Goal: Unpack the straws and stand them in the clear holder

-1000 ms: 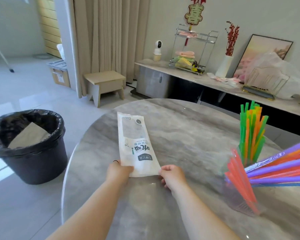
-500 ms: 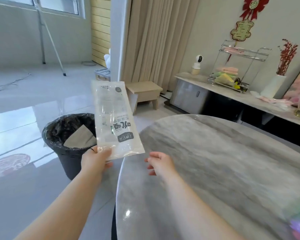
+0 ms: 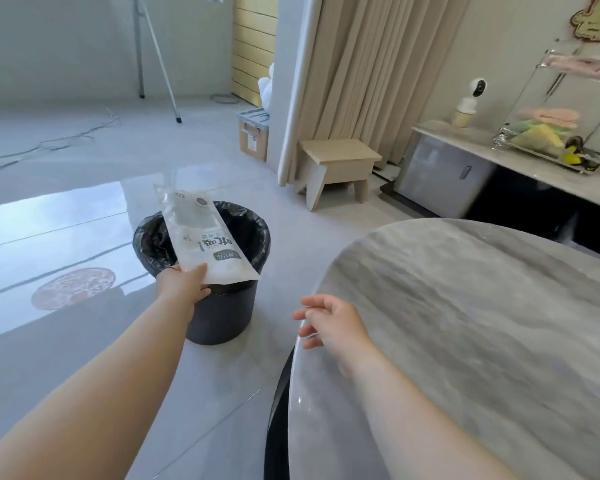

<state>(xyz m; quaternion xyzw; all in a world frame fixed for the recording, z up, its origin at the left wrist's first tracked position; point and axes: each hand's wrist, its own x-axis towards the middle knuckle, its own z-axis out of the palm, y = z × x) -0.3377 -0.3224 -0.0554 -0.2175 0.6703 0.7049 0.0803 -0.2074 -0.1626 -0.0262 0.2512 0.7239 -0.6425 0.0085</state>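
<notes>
My left hand (image 3: pixel 182 284) pinches the near end of a flat, empty-looking straw bag (image 3: pixel 203 237), clear and white with printed text. The bag hangs over the mouth of a black bin (image 3: pixel 222 313) lined with a black sack, on the floor left of the table. My right hand (image 3: pixel 329 322) hovers with relaxed fingers over the left edge of the round grey marble table (image 3: pixel 465 323) and holds nothing. The straws and the clear holder are out of view.
A small wooden stool (image 3: pixel 338 168) stands behind the bin near the beige curtain (image 3: pixel 368 64). A cardboard-coloured box (image 3: pixel 253 135) sits by the wall. A sideboard (image 3: pixel 520 161) at the right carries a small camera and a clear rack.
My left hand has carried the bag off the table, leftward and down, until it hangs over the bin. My right hand let go of it. The view swung left, losing the straws.
</notes>
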